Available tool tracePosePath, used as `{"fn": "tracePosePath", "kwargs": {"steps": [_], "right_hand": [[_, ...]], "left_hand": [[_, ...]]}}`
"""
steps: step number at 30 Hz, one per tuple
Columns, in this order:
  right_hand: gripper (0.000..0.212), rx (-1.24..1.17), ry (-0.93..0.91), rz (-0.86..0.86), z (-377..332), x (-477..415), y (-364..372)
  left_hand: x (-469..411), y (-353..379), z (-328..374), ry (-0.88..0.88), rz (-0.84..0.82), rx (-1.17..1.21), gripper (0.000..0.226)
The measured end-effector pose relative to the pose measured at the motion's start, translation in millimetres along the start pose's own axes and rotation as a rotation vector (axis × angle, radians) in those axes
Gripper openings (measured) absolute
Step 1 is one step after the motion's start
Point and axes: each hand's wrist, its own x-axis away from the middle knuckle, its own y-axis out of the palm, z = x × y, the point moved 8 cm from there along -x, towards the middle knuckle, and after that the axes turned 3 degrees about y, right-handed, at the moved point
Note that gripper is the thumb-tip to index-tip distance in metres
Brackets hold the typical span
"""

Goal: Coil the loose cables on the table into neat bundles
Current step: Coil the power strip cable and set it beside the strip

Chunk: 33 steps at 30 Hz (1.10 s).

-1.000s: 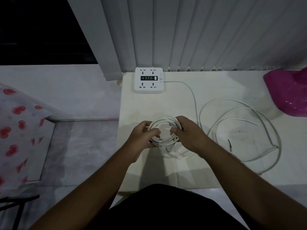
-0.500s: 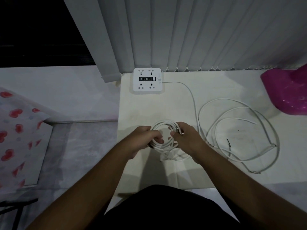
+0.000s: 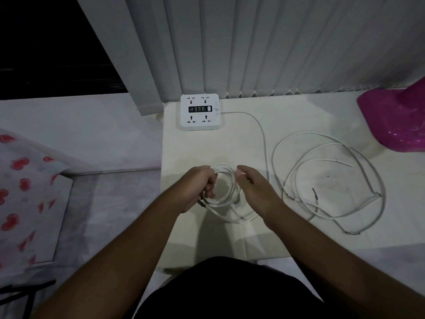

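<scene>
One white cable is most of the way to a bundle – the coil (image 3: pixel 222 187) sits just above the tabletop (image 3: pixel 195 146) at about the six o'clock side of its near edge, several turns stacked into a rough ring. The left hand (image 3: pixel 197 188) is closed round the ring's nine o'clock side, fingers curled through the middle. The right hand (image 3: pixel 255 189) is at the three o'clock side, thumb and forefinger pinched near a strand at the top; whether it grips that strand or only touches it is hard to tell. A length still trails out of the ring toward five o'clock, so my guess is that this first bundle needs its tail wound in and tucked.

The rest is undone – a long loose cable (image 3: pixel 331 180) sprawls in wide, overlapping loops at three o'clock of the hands, its bare ends splayed apart. A further lead (image 3: pixel 259 130) runs from the power strip (image 3: pixel 199 112) at twelve o'clock down toward the hands.

The coiled cable looks thin, white and springy, its turns uneven and not yet tied.
</scene>
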Motion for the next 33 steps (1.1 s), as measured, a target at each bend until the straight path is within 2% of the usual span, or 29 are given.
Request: {"fn": "tracePosePath", "kwargs": {"steps": [3,5,7,9,11,13,15,17,19,25,29,33], "right_hand": [[0.018,-0.228,0.212,0.337,39.1,8.7,-22.1],[0.032,-0.355,0.421,0.438,71.3,19.9,-22.0],[0.049,-0.566,0.657,0.364,97.2,29.1,-2.6],[0.061,-0.816,0.777,0.222,104.2,33.0,21.1],[0.067,-0.847,0.793,0.192,106.7,31.8,26.0],[0.066,-0.788,0.798,0.265,113.2,30.0,18.3],[0.049,-0.834,0.825,0.264,117.0,30.6,19.4],[0.021,-0.907,0.843,0.144,114.4,31.3,31.6],[0.007,-0.945,0.835,0.026,110.2,31.2,44.5],[0.019,-1.025,0.818,-0.025,96.6,28.9,52.6],[0.030,-1.070,0.822,0.020,93.8,27.6,50.6],[0.020,-1.202,0.864,0.088,91.7,33.1,49.6]], "left_hand": [[-0.4,-8.2,-11.7,0.009,0.145,0.204,0.018],[0.4,-7.6,-15.6,0.003,0.178,0.318,0.020],[1.6,-3.9,-16.7,0.008,0.178,0.401,0.020],[3.1,-1.6,-16.9,0.019,0.180,0.480,0.019],[4.2,-1.3,-18.0,0.033,0.190,0.548,0.019],[5.1,-1.7,-18.3,0.053,0.195,0.608,0.019],[4.8,-3.3,-19.7,0.068,0.203,0.668,0.018],[3.7,-4.6,-21.0,0.080,0.208,0.705,0.017],[2.9,-5.9,-21.6,0.089,0.211,0.722,0.017],[0.6,-7.4,-22.0,0.100,0.213,0.813,0.017],[2.1,-6.6,-22.9,0.110,0.222,0.865,0.018],[2.0,-7.6,-22.7,0.117,0.237,0.913,0.020]]}}
